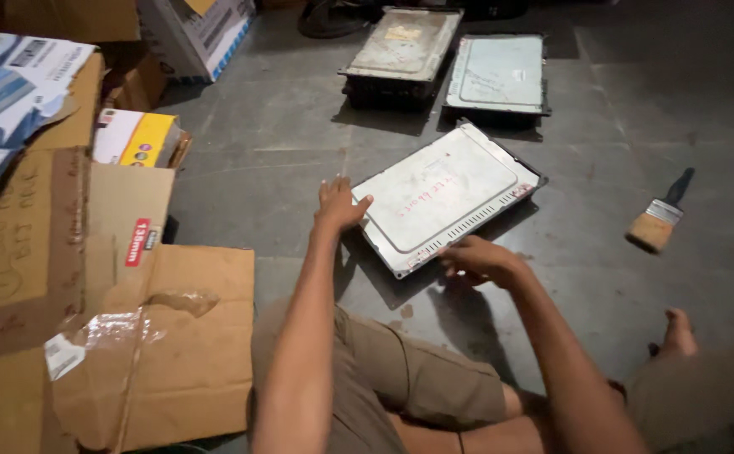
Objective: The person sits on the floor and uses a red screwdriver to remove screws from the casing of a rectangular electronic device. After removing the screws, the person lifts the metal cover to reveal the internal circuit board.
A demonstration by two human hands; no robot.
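A flat white metal tray-like panel (447,197) with a dark rim lies tilted on the grey floor in front of me. My left hand (339,203) grips its near left corner. My right hand (478,259) holds its near front edge, fingers curled under the rim. Red handwriting shows on the panel's face. My legs in brown shorts fill the bottom of the view.
Two more similar panels (402,46) (498,76) lie farther back on the floor. A paintbrush (660,217) with a black handle lies to the right. Flattened cardboard (157,336) and several boxes (136,139) crowd the left side.
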